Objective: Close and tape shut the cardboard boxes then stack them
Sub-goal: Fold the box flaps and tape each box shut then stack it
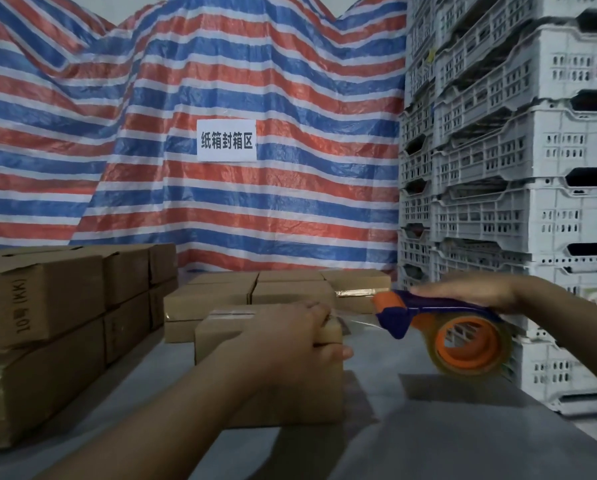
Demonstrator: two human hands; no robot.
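A closed cardboard box [220, 332] stands on the grey table [446, 427] in front of me. My left hand [297, 337] grips its upper right edge, fingers on top and thumb down the side. My right hand [470, 292] holds a blue and orange tape dispenser [439, 323] just right of the box, fingers lying along its top. A strip of clear tape [359, 322] stretches from the dispenser's mouth to the box under my left hand. The roll [470, 344] of clear tape hangs beneath the dispenser.
Stacked taped boxes [47, 306] fill the left side, two layers high. A low row of closed boxes [276, 292] sits behind the one I hold. White plastic crates [515, 168] tower at the right. A striped tarpaulin [186, 98] with a paper sign [226, 141] hangs behind.
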